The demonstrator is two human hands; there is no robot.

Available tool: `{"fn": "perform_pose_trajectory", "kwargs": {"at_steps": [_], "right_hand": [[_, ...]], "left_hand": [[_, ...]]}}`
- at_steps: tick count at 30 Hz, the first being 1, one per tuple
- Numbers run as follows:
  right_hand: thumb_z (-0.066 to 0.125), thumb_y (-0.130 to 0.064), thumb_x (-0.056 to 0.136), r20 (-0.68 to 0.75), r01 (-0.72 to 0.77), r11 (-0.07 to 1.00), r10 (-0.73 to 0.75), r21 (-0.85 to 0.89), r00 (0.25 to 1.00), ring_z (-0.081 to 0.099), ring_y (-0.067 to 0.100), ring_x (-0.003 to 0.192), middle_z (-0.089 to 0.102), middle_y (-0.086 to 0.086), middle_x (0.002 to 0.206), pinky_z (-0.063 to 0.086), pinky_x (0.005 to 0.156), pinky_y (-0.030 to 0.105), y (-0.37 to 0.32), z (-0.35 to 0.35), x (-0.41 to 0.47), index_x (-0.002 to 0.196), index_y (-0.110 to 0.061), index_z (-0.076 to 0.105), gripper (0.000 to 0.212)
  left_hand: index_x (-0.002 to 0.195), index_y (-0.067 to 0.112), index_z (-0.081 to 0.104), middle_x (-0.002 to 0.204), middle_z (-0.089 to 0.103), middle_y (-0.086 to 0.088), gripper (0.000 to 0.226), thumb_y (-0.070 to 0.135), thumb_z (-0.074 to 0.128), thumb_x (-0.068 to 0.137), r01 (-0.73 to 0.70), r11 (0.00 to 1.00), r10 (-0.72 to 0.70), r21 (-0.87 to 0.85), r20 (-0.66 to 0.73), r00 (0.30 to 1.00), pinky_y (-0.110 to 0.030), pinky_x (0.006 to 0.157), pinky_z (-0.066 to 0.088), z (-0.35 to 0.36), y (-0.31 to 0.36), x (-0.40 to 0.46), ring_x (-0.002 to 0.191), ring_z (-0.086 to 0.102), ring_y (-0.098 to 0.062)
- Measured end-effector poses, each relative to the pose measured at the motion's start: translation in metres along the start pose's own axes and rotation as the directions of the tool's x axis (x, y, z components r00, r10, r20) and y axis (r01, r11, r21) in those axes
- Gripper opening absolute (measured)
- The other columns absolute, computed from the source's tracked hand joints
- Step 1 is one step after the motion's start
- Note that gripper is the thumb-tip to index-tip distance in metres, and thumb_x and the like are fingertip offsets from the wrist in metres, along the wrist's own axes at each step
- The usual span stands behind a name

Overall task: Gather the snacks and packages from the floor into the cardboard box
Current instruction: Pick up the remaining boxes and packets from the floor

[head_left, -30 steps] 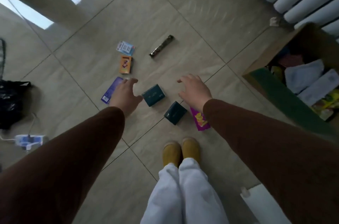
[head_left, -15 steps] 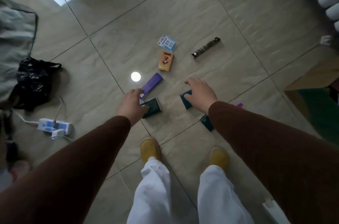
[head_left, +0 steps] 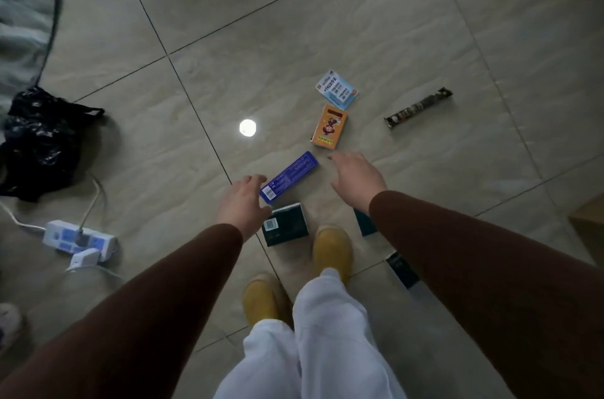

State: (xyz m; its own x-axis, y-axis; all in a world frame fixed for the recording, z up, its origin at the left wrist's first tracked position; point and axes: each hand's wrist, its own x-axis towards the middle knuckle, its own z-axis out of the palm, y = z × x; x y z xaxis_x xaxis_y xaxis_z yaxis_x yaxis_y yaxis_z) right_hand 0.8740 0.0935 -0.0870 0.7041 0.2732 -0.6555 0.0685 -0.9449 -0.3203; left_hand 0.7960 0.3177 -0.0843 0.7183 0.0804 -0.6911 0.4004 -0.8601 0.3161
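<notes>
Several packages lie on the tiled floor. A long purple box lies between my hands. My left hand hovers open at its near end, fingers spread. My right hand is open too, just right of the purple box and below an orange carton. A light blue packet lies beyond the carton. A dark wrapped bar lies further right. One dark green box rests by my yellow slipper; two more are partly hidden under my right sleeve. A corner of the cardboard box shows at the right edge.
A white power strip with cables lies on the floor at the left. A black plastic bag sits beyond it, next to a grey bag. My feet in yellow slippers stand among the dark boxes.
The view has swung left, so the cardboard box is almost out of frame. Both hands have lifted off the dark green boxes and moved forward toward the purple box, holding nothing.
</notes>
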Motion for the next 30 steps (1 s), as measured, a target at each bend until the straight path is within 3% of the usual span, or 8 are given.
{"fn": "perform_pose_trajectory", "kwargs": {"at_steps": [6, 12, 14, 17, 19, 21, 26, 30], "right_hand": [[0.052, 0.002, 0.092, -0.048, 0.061, 0.987, -0.069, -0.149, 0.996, 0.049, 0.031, 0.131, 0.048, 0.008, 0.146, 0.048, 0.100, 0.047, 0.020, 0.021, 0.089, 0.148, -0.021, 0.045, 0.061], [0.052, -0.013, 0.101, -0.008, 0.155, 0.813, -0.192, -0.561, 0.981, 0.007, 0.029, 0.158, 0.010, 0.003, 0.172, 0.022, 0.122, 0.051, 0.041, 0.040, 0.175, 0.160, -0.023, 0.024, 0.066], [0.054, -0.020, 0.100, 0.032, 0.184, 0.715, -0.220, -0.674, 0.975, 0.007, 0.031, 0.158, 0.014, 0.004, 0.171, 0.022, 0.123, 0.054, 0.052, 0.048, 0.192, 0.162, -0.023, 0.018, 0.071], [0.051, -0.023, 0.099, -0.023, 0.115, 0.667, -0.193, -0.736, 0.981, 0.037, 0.036, 0.141, 0.048, 0.012, 0.147, 0.037, 0.108, 0.050, 0.063, 0.055, 0.195, 0.154, -0.024, 0.031, 0.059], [0.054, -0.024, 0.095, -0.087, 0.042, 0.720, -0.141, -0.693, 0.986, 0.045, 0.035, 0.128, 0.053, 0.014, 0.133, 0.039, 0.101, 0.047, 0.068, 0.056, 0.187, 0.140, -0.020, 0.046, 0.046], [0.067, -0.030, 0.086, -0.102, -0.022, 0.798, -0.050, -0.603, 0.994, 0.047, 0.035, 0.122, 0.052, 0.015, 0.129, 0.041, 0.098, 0.047, 0.070, 0.056, 0.173, 0.131, -0.015, 0.050, 0.050], [0.086, -0.039, 0.073, -0.106, -0.188, 0.946, 0.166, -0.262, 0.981, 0.059, 0.038, 0.114, 0.061, 0.016, 0.121, 0.047, 0.090, 0.046, 0.068, 0.048, 0.124, 0.127, -0.012, 0.044, 0.073], [0.089, -0.039, 0.072, -0.107, -0.258, 0.965, 0.251, -0.052, 0.962, 0.059, 0.038, 0.115, 0.062, 0.017, 0.122, 0.048, 0.093, 0.048, 0.065, 0.045, 0.092, 0.129, -0.010, 0.044, 0.078]], "left_hand": [[0.147, 0.021, 0.041, 0.142, 0.052, -0.003, 0.074, 0.029, 0.077, 0.083, -0.039, 0.997, 0.039, 0.072, 0.008, 0.999, -0.039, 0.109, 0.044, 0.043, -0.020, 0.081, 0.128, 0.049, -0.022], [0.143, 0.021, 0.042, 0.135, 0.052, -0.004, 0.072, 0.035, 0.078, 0.081, -0.125, 0.985, 0.118, 0.121, 0.067, 0.991, -0.040, 0.102, 0.046, 0.093, -0.031, 0.146, 0.122, 0.049, -0.025], [0.136, 0.020, 0.045, 0.129, 0.054, -0.006, 0.061, 0.032, 0.075, 0.084, -0.195, 0.967, 0.190, 0.165, 0.042, 0.981, -0.039, 0.094, 0.050, 0.106, -0.032, 0.158, 0.115, 0.052, -0.025], [0.130, 0.016, 0.046, 0.123, 0.056, -0.009, 0.051, 0.027, 0.072, 0.087, -0.258, 0.944, 0.258, 0.208, 0.027, 0.966, -0.039, 0.090, 0.049, 0.113, -0.032, 0.165, 0.109, 0.054, -0.026], [0.125, 0.014, 0.049, 0.121, 0.054, -0.009, 0.047, 0.026, 0.071, 0.085, -0.246, 0.948, 0.246, 0.200, 0.021, 0.969, -0.038, 0.092, 0.044, 0.105, -0.036, 0.165, 0.108, 0.050, -0.027], [0.120, 0.017, 0.049, 0.115, 0.051, -0.006, 0.048, 0.031, 0.073, 0.081, -0.241, 0.951, 0.243, 0.192, 0.013, 0.970, -0.036, 0.089, 0.043, 0.090, -0.041, 0.157, 0.104, 0.048, -0.024], [0.108, 0.029, 0.038, 0.088, 0.061, 0.006, 0.046, 0.031, 0.074, 0.080, -0.214, 0.966, 0.200, 0.143, 0.105, 0.974, -0.022, 0.056, 0.041, 0.059, -0.044, 0.105, 0.068, 0.055, -0.006], [0.129, 0.027, 0.041, 0.108, 0.065, 0.006, 0.064, 0.045, 0.077, 0.080, -0.191, 0.980, 0.178, 0.048, 0.202, 0.963, -0.036, 0.081, 0.057, 0.075, -0.046, 0.058, 0.090, 0.063, -0.015]]}}
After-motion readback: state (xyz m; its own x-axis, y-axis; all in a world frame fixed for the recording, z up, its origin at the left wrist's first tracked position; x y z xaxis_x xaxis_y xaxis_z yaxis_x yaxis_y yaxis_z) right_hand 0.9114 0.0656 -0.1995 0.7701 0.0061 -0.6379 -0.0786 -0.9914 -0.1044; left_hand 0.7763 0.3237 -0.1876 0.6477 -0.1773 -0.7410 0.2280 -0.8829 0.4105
